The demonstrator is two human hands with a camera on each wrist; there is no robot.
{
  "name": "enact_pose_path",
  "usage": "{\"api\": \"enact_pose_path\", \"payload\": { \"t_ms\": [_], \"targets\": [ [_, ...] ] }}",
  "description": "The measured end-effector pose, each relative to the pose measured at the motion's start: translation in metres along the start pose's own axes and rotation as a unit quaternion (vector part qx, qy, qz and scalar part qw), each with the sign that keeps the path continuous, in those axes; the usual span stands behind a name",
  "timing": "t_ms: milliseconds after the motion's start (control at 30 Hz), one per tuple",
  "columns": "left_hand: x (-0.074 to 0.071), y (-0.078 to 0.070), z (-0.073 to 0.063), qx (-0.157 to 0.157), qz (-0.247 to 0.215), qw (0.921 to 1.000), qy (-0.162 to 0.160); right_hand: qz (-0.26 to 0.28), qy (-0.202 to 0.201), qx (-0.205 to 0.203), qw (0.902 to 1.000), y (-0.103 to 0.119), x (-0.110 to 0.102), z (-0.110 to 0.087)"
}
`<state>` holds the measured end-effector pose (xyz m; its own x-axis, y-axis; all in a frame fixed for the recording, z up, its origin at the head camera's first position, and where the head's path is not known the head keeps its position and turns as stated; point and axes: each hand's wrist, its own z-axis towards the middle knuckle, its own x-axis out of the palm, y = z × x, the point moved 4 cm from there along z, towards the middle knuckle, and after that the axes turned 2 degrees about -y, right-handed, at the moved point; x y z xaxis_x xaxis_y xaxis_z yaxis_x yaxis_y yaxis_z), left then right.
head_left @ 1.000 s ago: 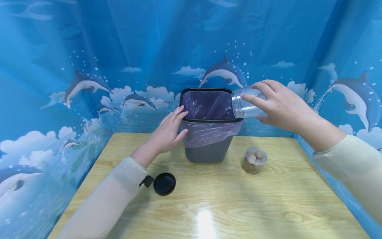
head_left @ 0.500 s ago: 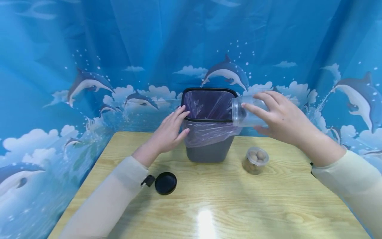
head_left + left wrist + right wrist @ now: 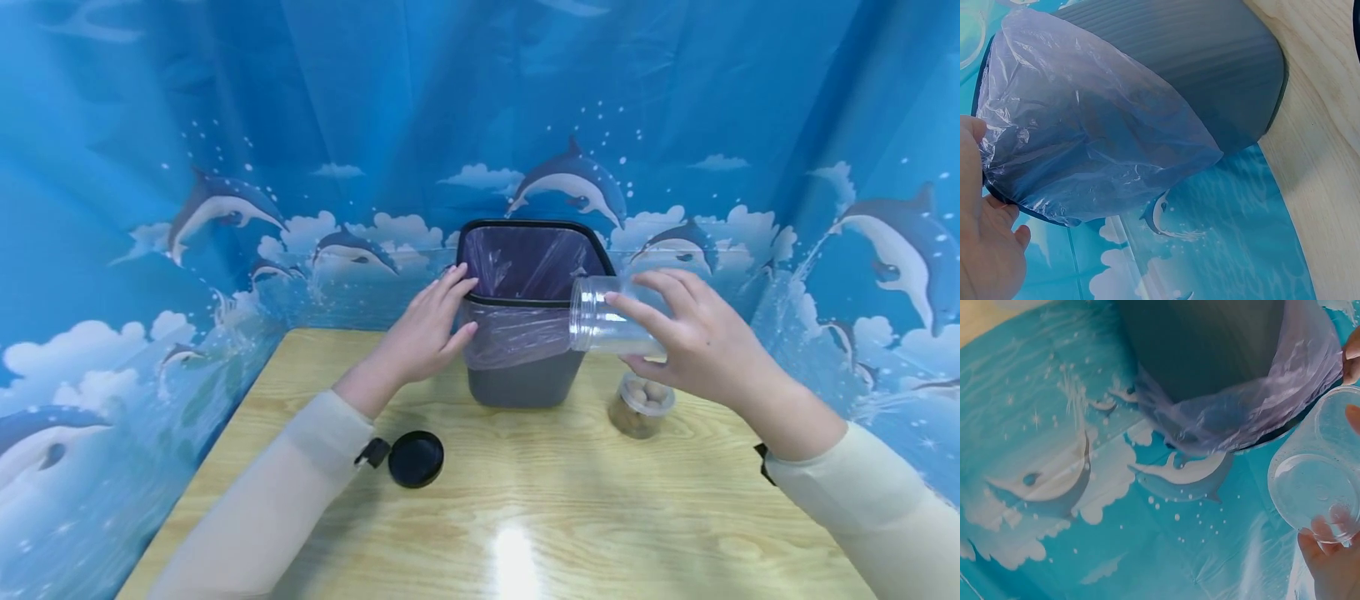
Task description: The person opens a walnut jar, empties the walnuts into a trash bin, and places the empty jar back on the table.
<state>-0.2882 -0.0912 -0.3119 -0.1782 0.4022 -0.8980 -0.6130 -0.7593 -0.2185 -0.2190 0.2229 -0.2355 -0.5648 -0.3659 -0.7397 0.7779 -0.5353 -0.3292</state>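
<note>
My right hand (image 3: 697, 342) holds a clear plastic jar (image 3: 596, 317) lying on its side in the air, its threaded mouth facing left. Nothing shows inside the jar. In the right wrist view the jar's round bottom (image 3: 1316, 494) faces the camera, with fingers curled about its wall. The jar overlaps the near right corner of a grey bin (image 3: 517, 387). A thin purple bag (image 3: 517, 337) lines the bin and folds down over its black rim. My left hand (image 3: 423, 333) rests at the rim's left side, fingers fairly straight and thumb apart.
A small clear tub (image 3: 637, 408) of brown round things stands right of the bin, partly below the right hand. A black round lid (image 3: 416, 459) lies on the wooden table (image 3: 600, 517) near the left sleeve. Behind hangs a blue dolphin-print curtain (image 3: 337, 100).
My right hand has brought the jar down and nearer, from beside the bin's rim to in front of its near right corner. The left hand stays at the rim.
</note>
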Motion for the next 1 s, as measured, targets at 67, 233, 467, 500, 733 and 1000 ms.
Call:
{"api": "enact_pose_path", "payload": {
  "t_ms": [67, 233, 467, 500, 733, 1000],
  "targets": [
    [0.001, 0.0, 0.0, -0.001, 0.001, 1.0, 0.0, 0.007, -0.016, 0.006, 0.9998, 0.005, 0.004, -0.004],
    [0.001, 0.0, -0.001, -0.001, 0.0, 1.0, 0.001, 0.024, -0.069, 0.009, 0.9973, 0.016, 0.011, -0.011],
    [0.0, 0.001, 0.001, -0.001, 0.001, 1.0, 0.0, 0.046, -0.118, 0.012, 0.9919, 0.024, 0.025, -0.021],
    [0.0, 0.002, 0.001, 0.0, 0.001, 1.0, -0.001, 0.047, -0.121, 0.014, 0.9914, 0.026, 0.027, -0.023],
    [0.0, 0.001, 0.001, 0.002, -0.003, 1.0, -0.002, 0.06, -0.126, 0.034, 0.9896, 0.033, 0.038, -0.034],
    [0.0, 0.001, 0.001, 0.0, -0.003, 1.0, 0.001, 0.078, -0.136, 0.07, 0.9851, 0.042, 0.056, -0.05]
  ]
}}
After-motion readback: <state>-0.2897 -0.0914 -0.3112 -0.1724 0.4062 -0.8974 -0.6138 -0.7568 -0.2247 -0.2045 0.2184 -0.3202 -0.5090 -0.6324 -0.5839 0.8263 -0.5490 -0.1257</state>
